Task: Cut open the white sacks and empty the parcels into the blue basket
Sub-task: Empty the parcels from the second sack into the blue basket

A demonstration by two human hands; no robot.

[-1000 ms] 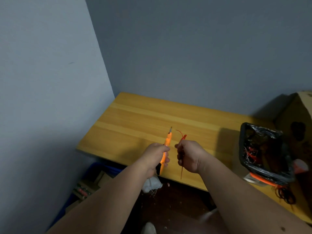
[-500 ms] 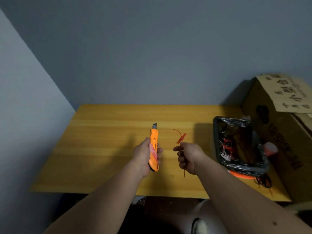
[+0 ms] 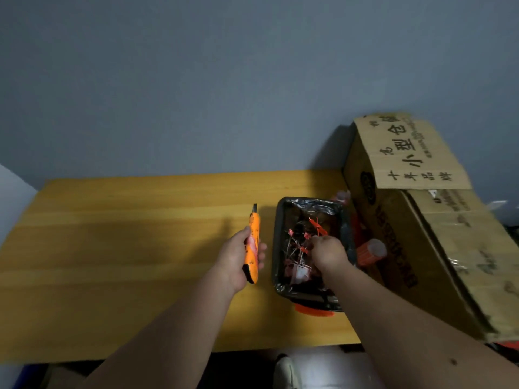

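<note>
My left hand (image 3: 234,261) grips an orange utility knife (image 3: 253,237) above the wooden table (image 3: 126,248), with a short stub of blade pointing away from me. My right hand (image 3: 328,252) hovers over a small bin with a black liner (image 3: 276,248), fingers pinched on a red plastic seal tie (image 3: 317,227). Several more red ties lie inside the bin. A pale, sack-like shape (image 3: 323,364) shows below the table's near edge. A sliver of blue (image 3: 26,373) at the bottom left may be the basket; the parcels are out of sight.
A large tilted cardboard box (image 3: 435,248) with printed characters stands at the table's right end, against the grey wall. An orange roll (image 3: 370,252) lies between the box and the bin. Something orange sticks out from under the bin's front.
My view has swung right, away from the blue basket on the floor. My right hand carried the red tie from mid-table to over the bin. My left hand keeps the knife.
</note>
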